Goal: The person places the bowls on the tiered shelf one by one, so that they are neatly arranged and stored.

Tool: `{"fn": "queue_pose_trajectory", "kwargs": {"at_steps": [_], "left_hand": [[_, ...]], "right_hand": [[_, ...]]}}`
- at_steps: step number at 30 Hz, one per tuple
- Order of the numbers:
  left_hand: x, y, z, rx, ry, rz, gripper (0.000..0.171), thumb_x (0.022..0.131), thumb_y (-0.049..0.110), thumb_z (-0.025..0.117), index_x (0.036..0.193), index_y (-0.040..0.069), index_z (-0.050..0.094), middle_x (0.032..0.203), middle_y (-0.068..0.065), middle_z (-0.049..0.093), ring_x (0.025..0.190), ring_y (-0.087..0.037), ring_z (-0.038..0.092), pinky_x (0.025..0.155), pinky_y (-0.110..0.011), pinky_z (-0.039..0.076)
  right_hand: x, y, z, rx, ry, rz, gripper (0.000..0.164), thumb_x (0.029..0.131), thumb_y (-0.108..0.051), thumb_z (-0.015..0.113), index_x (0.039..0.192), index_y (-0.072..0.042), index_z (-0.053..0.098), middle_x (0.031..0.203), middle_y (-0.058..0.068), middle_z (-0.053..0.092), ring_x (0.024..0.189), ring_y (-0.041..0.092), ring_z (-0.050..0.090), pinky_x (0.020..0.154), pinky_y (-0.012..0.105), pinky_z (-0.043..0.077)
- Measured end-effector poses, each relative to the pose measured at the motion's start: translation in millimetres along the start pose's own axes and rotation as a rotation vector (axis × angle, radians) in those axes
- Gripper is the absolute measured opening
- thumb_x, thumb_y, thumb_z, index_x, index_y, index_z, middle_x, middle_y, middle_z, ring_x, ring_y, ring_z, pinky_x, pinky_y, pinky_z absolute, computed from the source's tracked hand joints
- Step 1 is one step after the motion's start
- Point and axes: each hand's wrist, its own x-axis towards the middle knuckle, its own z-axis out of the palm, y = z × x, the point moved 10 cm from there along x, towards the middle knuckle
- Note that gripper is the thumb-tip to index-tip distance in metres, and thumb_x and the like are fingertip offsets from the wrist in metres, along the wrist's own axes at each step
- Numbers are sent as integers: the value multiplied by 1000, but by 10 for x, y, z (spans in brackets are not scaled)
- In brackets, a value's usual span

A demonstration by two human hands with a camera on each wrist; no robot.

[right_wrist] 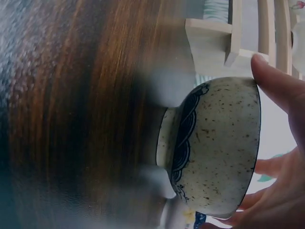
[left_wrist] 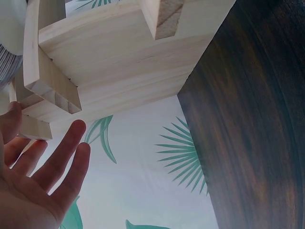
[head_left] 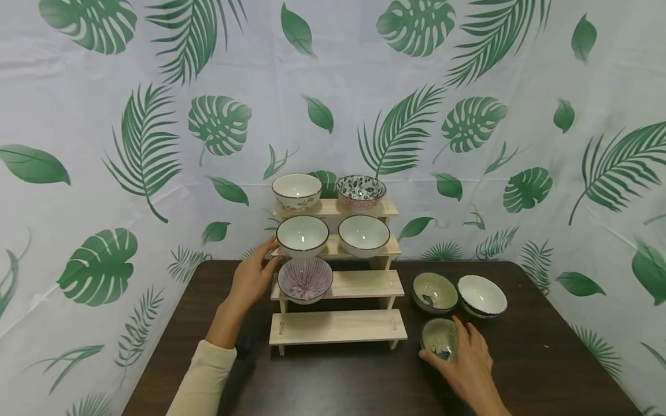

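Note:
My right hand grips a small speckled bowl by its rim, thumb on one side and fingers on the other. In the right wrist view that bowl shows a blue wave band above its foot, close over the dark table. At the left end of a tiered wooden stand, my left hand pinches the second board from the top between thumb and fingers. Beside this hand are a white bowl with a dark rim and a purple striped bowl, each on a tier.
Another greenish bowl and a white scalloped bowl stand on the table right of the stand. A second dark-rimmed white bowl, a floral bowl and a red-patterned bowl occupy upper tiers. Behind hangs a leaf-print cloth.

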Motion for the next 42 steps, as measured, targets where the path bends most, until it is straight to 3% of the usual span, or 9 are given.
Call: {"fn": "queue_pose_trajectory", "kwargs": {"at_steps": [5, 8, 19, 29, 42], "left_hand": [[-1, 20, 2, 1, -7, 9, 59, 105, 30, 61, 159, 17, 42, 149, -10, 61, 102, -32, 76, 88, -59, 55], [-3, 13, 10, -2, -12, 4, 59, 105, 30, 61, 159, 17, 42, 150, -10, 60, 103, -32, 76, 89, -59, 55], [-7, 2, 22, -1, -21, -7, 60, 105, 30, 61, 160, 17, 41, 150, -9, 60, 106, -33, 75, 92, -60, 54], [31, 61, -7, 11, -2, 31, 49, 105, 26, 61, 152, 13, 52, 159, -7, 50, 106, -35, 75, 92, -60, 54], [4, 19, -6, 4, -7, 5, 53, 105, 28, 61, 156, 18, 48, 159, -8, 51, 109, -36, 74, 93, -62, 54]], "right_hand": [[23, 88, 112, -1, -97, 52, 123, 79, -61, 82, 162, 1, 16, 161, 46, 8, 146, 68, 11, 108, 83, 19], [25, 108, 136, 20, -113, 59, 124, 79, -59, 84, 162, 1, 14, 161, 46, 4, 148, 67, 7, 109, 84, 18], [24, 97, 102, 29, -73, 62, 121, 79, -51, 86, 160, 5, 15, 154, 47, 16, 141, 65, 17, 106, 80, 32], [3, 16, 2, 14, -46, 98, 117, 79, -49, 86, 160, 2, 19, 152, 46, 19, 138, 64, 21, 104, 77, 32], [-161, -294, -263, 37, 25, 95, 118, 75, -54, 87, 161, -4, 24, 152, 40, 27, 138, 59, 24, 104, 76, 32]]}}
